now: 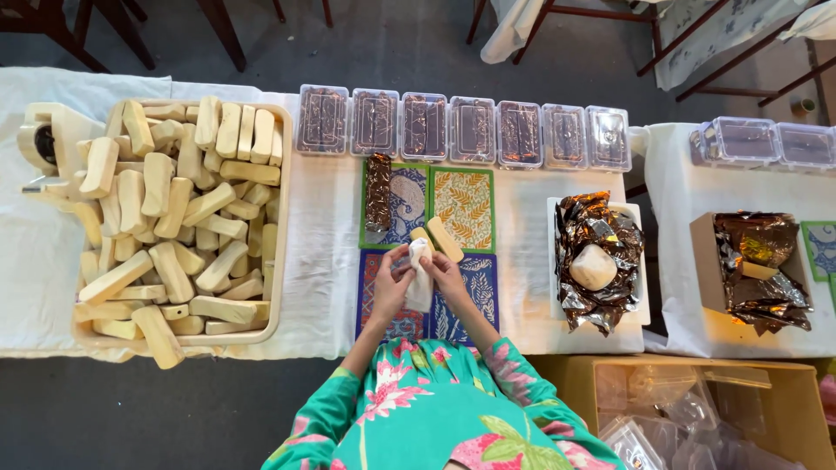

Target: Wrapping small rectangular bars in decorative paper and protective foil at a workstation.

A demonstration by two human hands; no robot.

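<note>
My right hand (447,271) clamps a pale bar (444,238), long axis running up-left to down-right over the patterned mats (461,209). Left hand (392,283) pinches a white cloth (420,277) (touching the bar's near end), approx. level w/ the right.

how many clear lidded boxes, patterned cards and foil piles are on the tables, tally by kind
Clear plastic lidded boxes in the back row of the middle table: 7
Clear plastic lidded boxes on the right-hand table: 2 in view, the edge of the picture cuts off any others
Patterned rectangular cards under the hands: 4
Piles of crumpled brown foil: 2
Total: 15
</note>
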